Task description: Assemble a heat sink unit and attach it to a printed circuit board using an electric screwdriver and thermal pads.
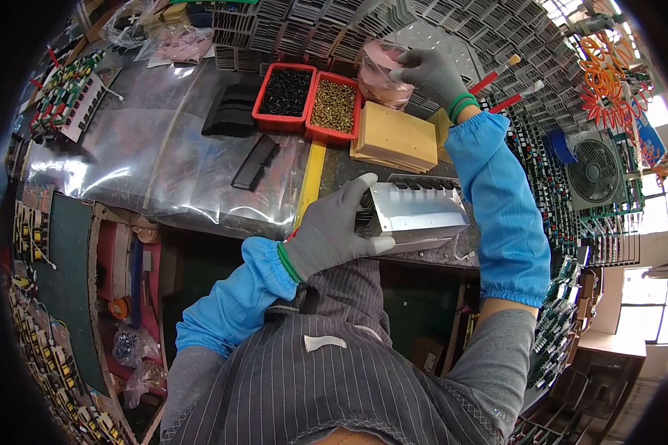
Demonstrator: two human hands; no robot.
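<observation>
Far left of my left fingers there's a flat black stack, then a loose black strip a bit nearer. Beyond those fingers sit two red trays side by side, one of black screws, one of brass screws. My left fingers are clamped on the left end of a shiny metal box, thumb on the near side, the others on the far side. The box is on the desk, just right of them and close to the near edge. Past it are some tan cards. Up top, my right fingers are at a clear bag of pink stuff; can't tell if they're pinching it or just touching.

What worries me: only one end of the box is gripped, so a bump from my right sleeve could swing it toward the edge. Also, yanking that bag could drag the brass tray beside it, and hello spilled screws.
</observation>
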